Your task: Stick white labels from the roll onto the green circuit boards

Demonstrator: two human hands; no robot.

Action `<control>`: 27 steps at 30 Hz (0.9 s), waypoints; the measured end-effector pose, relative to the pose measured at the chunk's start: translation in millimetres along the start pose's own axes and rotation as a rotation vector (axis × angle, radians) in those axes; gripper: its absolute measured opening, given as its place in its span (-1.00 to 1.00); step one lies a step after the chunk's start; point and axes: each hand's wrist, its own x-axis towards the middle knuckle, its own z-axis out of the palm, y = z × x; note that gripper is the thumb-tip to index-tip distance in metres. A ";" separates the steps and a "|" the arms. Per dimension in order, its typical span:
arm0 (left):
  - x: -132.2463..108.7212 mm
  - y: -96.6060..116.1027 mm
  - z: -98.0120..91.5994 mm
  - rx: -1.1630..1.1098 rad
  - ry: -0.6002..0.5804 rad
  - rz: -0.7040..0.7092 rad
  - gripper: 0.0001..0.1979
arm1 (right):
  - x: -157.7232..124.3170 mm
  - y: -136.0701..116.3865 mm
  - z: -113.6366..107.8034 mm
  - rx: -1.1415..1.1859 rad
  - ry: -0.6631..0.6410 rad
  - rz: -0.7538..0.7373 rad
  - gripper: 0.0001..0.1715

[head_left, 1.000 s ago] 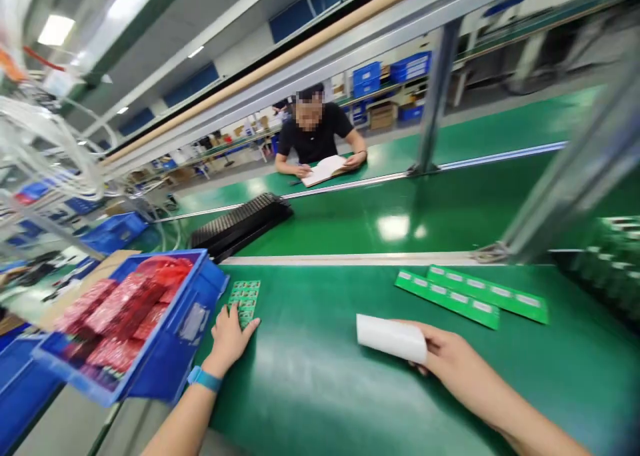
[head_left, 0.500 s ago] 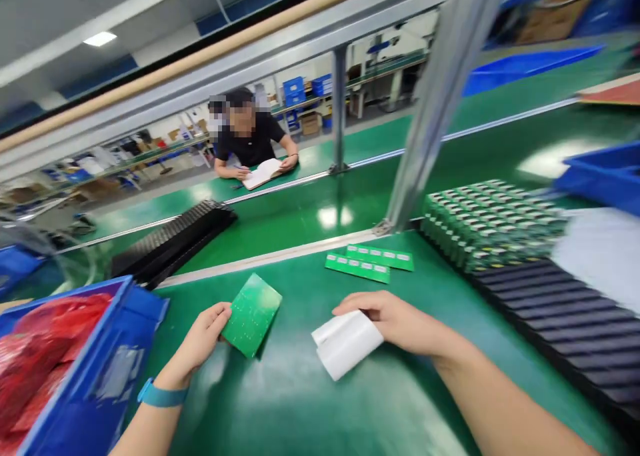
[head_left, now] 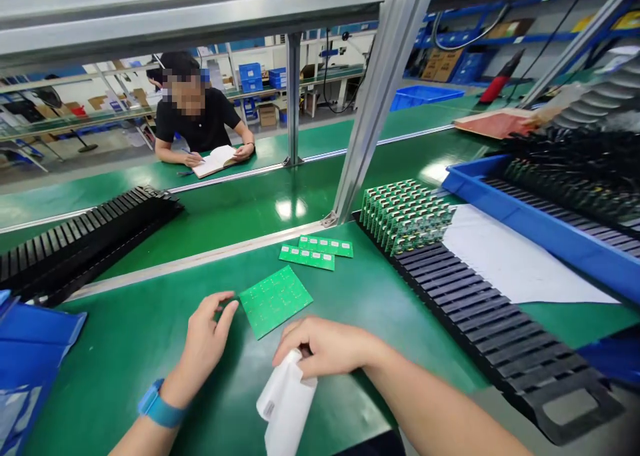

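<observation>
A green circuit board (head_left: pixel 276 301) lies flat on the green tabletop. Just off its left corner is my left hand (head_left: pixel 210 326), thumb and fingers apart, holding nothing; a blue band circles that wrist. My right hand (head_left: pixel 320 346) pinches a curled white sheet (head_left: pixel 290 409), which hangs toward the table's near edge. A small grey mark shows on the sheet's folded part. Beyond the board lie two narrow green board strips (head_left: pixel 306 257) with white labels, one partly over the other.
At right, a black slotted rack (head_left: pixel 480 303) carries upright circuit boards (head_left: pixel 407 213). A blue tray (head_left: pixel 545 216) and a white sheet lie beyond it. Another black rack (head_left: pixel 90 236) and a blue bin (head_left: pixel 35 356) are at left. A metal post (head_left: pixel 375 103) rises ahead; a person (head_left: pixel 200 119) writes across the bench.
My left hand has let go of the circuit board, which now lies on the table. My right hand has moved nearer with the white sheet, now hanging lower. The camera view has levelled and swung right.
</observation>
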 end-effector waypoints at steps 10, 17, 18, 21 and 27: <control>-107.8 7.5 15.8 -0.508 -0.459 -0.240 -0.56 | 5.3 -11.3 40.5 -0.220 0.158 -0.076 -0.57; -129.2 -8.3 10.0 -0.676 -0.474 -0.447 -0.39 | 2.8 -15.0 56.2 -0.331 0.000 -0.045 -0.71; -130.2 -7.0 7.8 -0.704 -0.475 -0.481 -0.42 | 2.9 -14.5 57.5 -0.344 -0.005 -0.049 -0.72; -130.8 -0.4 3.6 -0.682 -0.441 -0.509 -0.49 | 3.1 -10.5 60.9 -0.351 0.014 -0.077 -0.71; -124.9 8.6 6.7 -0.443 -0.372 -0.427 -0.57 | 3.5 -6.6 60.6 -0.345 0.067 -0.068 -0.65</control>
